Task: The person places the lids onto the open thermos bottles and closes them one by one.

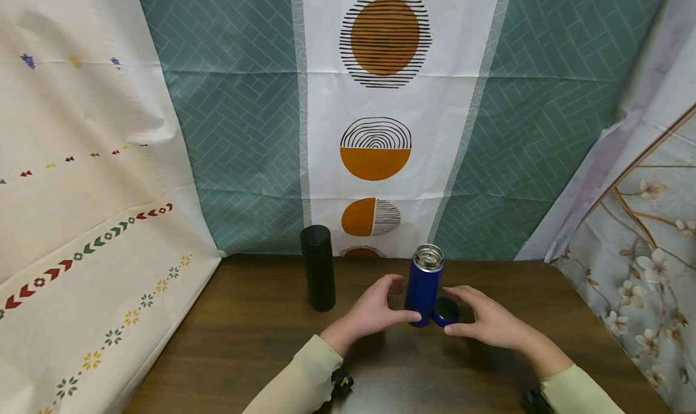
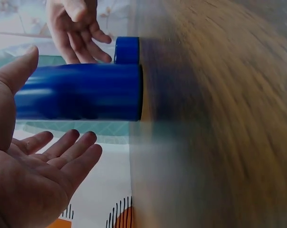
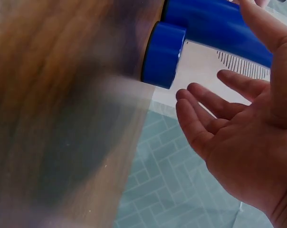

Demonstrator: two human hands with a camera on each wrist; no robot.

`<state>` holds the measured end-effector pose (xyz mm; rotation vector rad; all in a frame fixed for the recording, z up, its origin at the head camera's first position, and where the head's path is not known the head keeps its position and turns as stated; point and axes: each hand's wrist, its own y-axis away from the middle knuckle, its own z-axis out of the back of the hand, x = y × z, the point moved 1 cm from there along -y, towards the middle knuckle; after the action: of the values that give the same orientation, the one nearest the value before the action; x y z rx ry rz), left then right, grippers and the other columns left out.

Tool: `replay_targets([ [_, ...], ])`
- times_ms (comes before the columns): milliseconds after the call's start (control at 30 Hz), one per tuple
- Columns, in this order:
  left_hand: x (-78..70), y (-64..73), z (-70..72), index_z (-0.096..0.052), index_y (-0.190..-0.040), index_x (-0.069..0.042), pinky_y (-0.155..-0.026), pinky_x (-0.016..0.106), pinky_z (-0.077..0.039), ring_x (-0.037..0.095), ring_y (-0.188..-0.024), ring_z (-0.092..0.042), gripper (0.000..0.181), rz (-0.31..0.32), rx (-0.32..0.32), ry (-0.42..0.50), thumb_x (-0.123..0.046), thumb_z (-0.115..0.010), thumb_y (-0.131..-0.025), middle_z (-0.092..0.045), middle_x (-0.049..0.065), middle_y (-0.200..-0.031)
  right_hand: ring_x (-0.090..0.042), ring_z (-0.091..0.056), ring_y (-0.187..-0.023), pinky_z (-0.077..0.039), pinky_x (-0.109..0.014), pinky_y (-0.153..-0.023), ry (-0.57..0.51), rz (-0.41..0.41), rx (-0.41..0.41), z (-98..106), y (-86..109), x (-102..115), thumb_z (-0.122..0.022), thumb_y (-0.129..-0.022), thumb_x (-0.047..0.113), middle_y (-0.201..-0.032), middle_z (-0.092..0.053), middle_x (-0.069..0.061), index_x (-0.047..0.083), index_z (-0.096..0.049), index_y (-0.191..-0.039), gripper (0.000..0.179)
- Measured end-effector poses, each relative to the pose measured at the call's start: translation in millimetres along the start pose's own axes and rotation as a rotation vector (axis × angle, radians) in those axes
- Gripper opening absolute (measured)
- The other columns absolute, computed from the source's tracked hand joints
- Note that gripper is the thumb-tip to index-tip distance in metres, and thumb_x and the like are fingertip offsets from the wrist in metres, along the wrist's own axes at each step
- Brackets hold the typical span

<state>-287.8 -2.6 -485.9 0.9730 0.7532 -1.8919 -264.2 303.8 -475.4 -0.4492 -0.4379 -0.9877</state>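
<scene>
A blue thermos bottle point(image 1: 422, 293) stands upright on the table, its steel mouth uncovered. Right beside its base, to the right, sits its blue lid point(image 1: 446, 311). My left hand point(image 1: 375, 310) is at the bottle's left side, thumb and fingers spread around it; in the left wrist view a gap shows between the fingers and the blue bottle point(image 2: 81, 92). On the other side, my right hand point(image 1: 486, 318) is spread around the lid with relaxed fingers, and the right wrist view has those fingers apart from the lid point(image 3: 163, 56).
A black cylindrical bottle point(image 1: 318, 269) stands upright to the left, behind my left hand. The brown wooden table point(image 1: 228, 335) ends at hanging cloths: a green and white one point(image 1: 244, 130) at the back, a cream one point(image 1: 98, 220) left, a floral one point(image 1: 647, 269) right.
</scene>
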Motion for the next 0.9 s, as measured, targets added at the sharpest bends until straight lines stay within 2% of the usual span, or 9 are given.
replay_targets([
  [67, 0.6, -2.2, -1.3, -0.056, -0.157, -0.014, -0.11, 0.058, -0.056, 0.03, -0.136, -0.066, 0.085, -0.015, 0.003, 0.011, -0.054, -0.092, -0.09, -0.065, 0.008, -0.152, -0.043, -0.064, -0.134, -0.054, -0.071, -0.105, 0.011, -0.008, 0.008, -0.3, -3.1, -0.9, -0.092, -0.092, 0.046, -0.149, -0.063, -0.017, 0.002, -0.058, -0.157, 0.085],
  [100, 7.6, -6.0, -3.5, -0.056, -0.156, -0.016, -0.108, 0.056, -0.058, 0.029, -0.134, -0.067, 0.087, -0.049, 0.0, 0.005, -0.06, -0.09, -0.09, -0.065, 0.007, -0.152, -0.043, -0.063, -0.135, -0.053, -0.072, -0.105, 0.017, -0.012, 0.014, -0.4, -4.6, -1.1, -0.093, -0.091, 0.047, -0.15, -0.062, -0.018, 0.002, -0.058, -0.157, 0.087],
  [200, 8.5, -9.5, -6.7, -0.056, -0.156, -0.016, -0.108, 0.058, -0.057, 0.03, -0.133, -0.068, 0.088, -0.069, 0.0, 0.025, -0.064, -0.089, -0.09, -0.065, 0.007, -0.151, -0.044, -0.061, -0.136, -0.051, -0.073, -0.107, 0.029, -0.026, 0.036, -0.6, -8.5, -1.3, -0.094, -0.089, 0.049, -0.15, -0.062, -0.018, 0.001, -0.057, -0.157, 0.09],
  [300, 7.4, -12.7, -11.0, -0.054, -0.159, -0.015, -0.11, 0.057, -0.056, 0.029, -0.135, -0.067, 0.091, -0.047, -0.007, 0.03, -0.063, -0.089, -0.089, -0.064, 0.006, -0.154, -0.042, -0.061, -0.135, -0.052, -0.072, -0.107, 0.034, -0.036, 0.067, -1.3, -13.2, -1.1, -0.095, -0.088, 0.049, -0.149, -0.062, -0.018, 0.001, -0.057, -0.158, 0.094],
  [333, 0.0, -10.9, -11.0, -0.054, -0.159, -0.014, -0.111, 0.059, -0.055, 0.03, -0.136, -0.066, 0.09, -0.014, -0.008, 0.041, -0.057, -0.091, -0.09, -0.063, 0.006, -0.155, -0.041, -0.061, -0.135, -0.052, -0.072, -0.107, 0.036, -0.04, 0.078, -1.9, -15.0, -1.4, -0.096, -0.087, 0.05, -0.148, -0.062, -0.018, 0.001, -0.056, -0.158, 0.095],
  [433, -2.5, -13.8, -15.8, -0.052, -0.161, -0.015, -0.111, 0.056, -0.056, 0.028, -0.137, -0.065, 0.091, 0.013, -0.024, 0.025, -0.054, -0.093, -0.09, -0.062, 0.004, -0.156, -0.039, -0.061, -0.133, -0.052, -0.069, -0.107, 0.028, -0.054, 0.107, -4.1, -20.6, -2.1, -0.097, -0.086, 0.049, -0.147, -0.062, -0.017, 0.001, -0.054, -0.16, 0.098],
  [700, -7.2, -20.3, -25.7, -0.05, -0.161, -0.013, -0.11, 0.055, -0.056, 0.028, -0.134, -0.066, 0.091, 0.014, -0.065, 0.015, -0.047, -0.094, -0.09, -0.062, 0.007, -0.155, -0.035, -0.062, -0.126, -0.055, -0.066, -0.105, 0.032, -0.081, 0.172, -8.9, -29.7, -1.9, -0.099, -0.083, 0.046, -0.142, -0.062, -0.016, -0.001, -0.052, -0.161, 0.102],
  [900, -5.8, -23.5, -32.4, -0.051, -0.16, -0.018, -0.112, 0.054, -0.055, 0.022, -0.132, -0.066, 0.088, 0.01, -0.078, 0.03, -0.044, -0.096, -0.089, -0.065, 0.002, -0.15, -0.037, -0.06, -0.125, -0.055, -0.066, -0.103, 0.049, -0.089, 0.215, -11.6, -30.3, -2.5, -0.1, -0.081, 0.044, -0.139, -0.062, -0.016, -0.003, -0.055, -0.157, 0.1],
])
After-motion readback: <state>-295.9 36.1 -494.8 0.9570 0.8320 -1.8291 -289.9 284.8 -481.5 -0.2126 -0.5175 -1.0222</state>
